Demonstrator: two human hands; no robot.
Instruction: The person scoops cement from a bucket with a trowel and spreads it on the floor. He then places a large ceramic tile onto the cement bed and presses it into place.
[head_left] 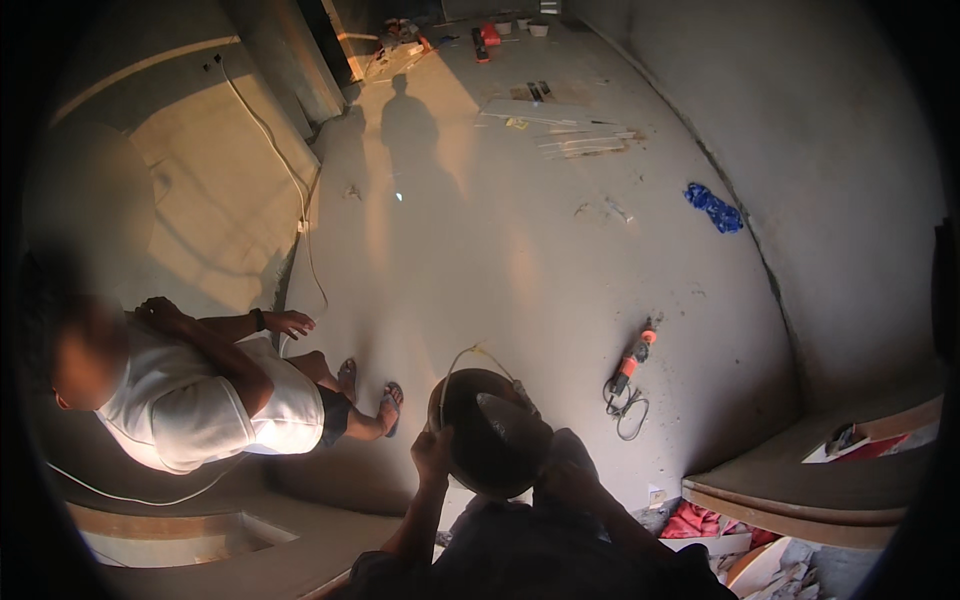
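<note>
A dark round bucket (485, 415) with a raised wire handle is held low in front of me. Inside it is a pale oval patch that I cannot make out clearly. My left hand (433, 452) grips the bucket's left side near the rim. My right hand (565, 478) is at the lower right side, closed against the bucket, its fingers partly hidden in shade. Just to the right, on the floor, lies an orange and black power tool (630, 360) with a coiled cord.
A person (205, 390) in a white shirt stands at my left. A white cable (290, 165) runs down the left wall. Pale boards (550, 115) and a blue cloth (712, 208) lie farther along the floor. Wooden edges (780, 510) with debris are at lower right.
</note>
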